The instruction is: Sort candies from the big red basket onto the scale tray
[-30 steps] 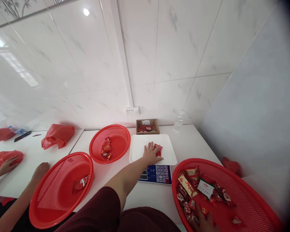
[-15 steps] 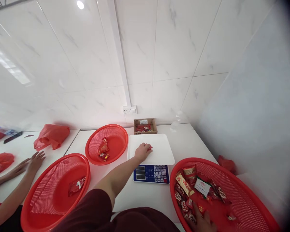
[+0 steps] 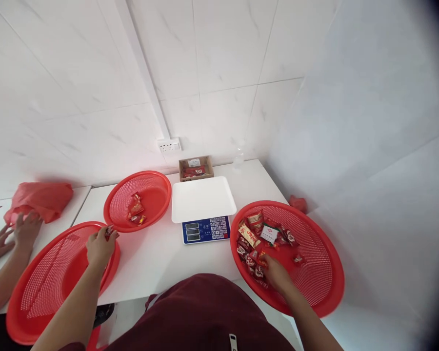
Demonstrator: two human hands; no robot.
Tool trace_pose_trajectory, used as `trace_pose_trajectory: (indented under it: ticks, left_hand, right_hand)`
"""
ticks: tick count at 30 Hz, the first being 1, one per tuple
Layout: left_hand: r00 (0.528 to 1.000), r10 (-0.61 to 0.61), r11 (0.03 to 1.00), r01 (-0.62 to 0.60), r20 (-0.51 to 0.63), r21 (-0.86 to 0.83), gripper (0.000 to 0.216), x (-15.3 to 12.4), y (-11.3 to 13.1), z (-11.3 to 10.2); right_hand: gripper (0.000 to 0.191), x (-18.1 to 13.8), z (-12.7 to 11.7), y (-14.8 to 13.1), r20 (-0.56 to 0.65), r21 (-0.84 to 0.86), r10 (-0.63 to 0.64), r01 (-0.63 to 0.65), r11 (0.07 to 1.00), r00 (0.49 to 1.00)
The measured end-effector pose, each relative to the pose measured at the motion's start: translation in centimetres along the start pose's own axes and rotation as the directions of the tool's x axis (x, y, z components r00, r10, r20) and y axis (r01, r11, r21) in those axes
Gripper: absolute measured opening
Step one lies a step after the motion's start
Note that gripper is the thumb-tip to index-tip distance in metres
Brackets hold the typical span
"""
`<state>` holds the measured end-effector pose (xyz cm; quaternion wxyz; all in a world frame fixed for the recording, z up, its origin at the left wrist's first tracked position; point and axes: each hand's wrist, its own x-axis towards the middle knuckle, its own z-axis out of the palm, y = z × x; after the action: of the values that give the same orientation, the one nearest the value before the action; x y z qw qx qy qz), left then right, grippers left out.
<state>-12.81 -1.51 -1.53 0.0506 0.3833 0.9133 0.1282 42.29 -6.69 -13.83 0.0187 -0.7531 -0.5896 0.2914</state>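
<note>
My left hand [image 3: 99,246] hangs over the rim of the near left red basket [image 3: 40,287], its fingers pinched on a small red snack packet [image 3: 109,231]. My right hand [image 3: 276,274] rests inside the right red basket [image 3: 314,287], fingers down among several red and white snack packets [image 3: 261,236]; whether it grips one is hidden. The white scale tray [image 3: 203,198] is bare above the blue keypad [image 3: 206,229].
A second red basket [image 3: 151,187] behind holds a few packets. A small cardboard box [image 3: 196,168] of packets stands by the wall. Another person's hands [image 3: 16,234] touch a red plastic bag [image 3: 40,200] at far left. A red bag [image 3: 297,203] lies by the right wall.
My left hand lifted the red packet off the scale tray and carried it left to the near left basket. The right hand stayed in the right basket. The view tilted down.
</note>
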Motion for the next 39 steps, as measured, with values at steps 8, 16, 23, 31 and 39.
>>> trace_pose_trajectory:
  ticks: [8,16,23,31,39]
  left_hand:
    - [0.99,0.033,0.997,-0.041,0.136,0.06,0.07,-2.4,2.1,3.1]
    - [0.972,0.026,0.995,-0.046,0.232,0.083,0.069,-2.4,0.5,3.1]
    - [0.955,0.112,0.99,-0.132,0.276,0.056,0.073,-0.3,-3.6,2.6]
    - [0.964,0.259,0.966,-0.259,-0.053,0.005,0.071,-1.4,-0.5,2.2]
    - [0.767,0.633,0.733,-0.638,-0.109,-0.235,0.067,-7.4,6.9,5.0]
  right_hand:
    - [0.059,5.7,-4.7,-1.7,-0.152,-0.098,0.046,-0.061,0.993,0.987]
    - [0.064,5.3,-2.8,-0.8,0.062,-0.183,-0.053,0.063,0.981,0.997]
    - [0.05,3.6,-2.1,2.4,0.134,0.072,-0.214,0.206,0.976,0.967]
    - [0.073,9.1,-4.6,0.3,-0.135,0.041,0.126,-0.122,0.992,0.983]
    - [0.06,6.9,-2.0,-2.5,-0.045,-0.136,0.014,-0.02,0.99,0.999]
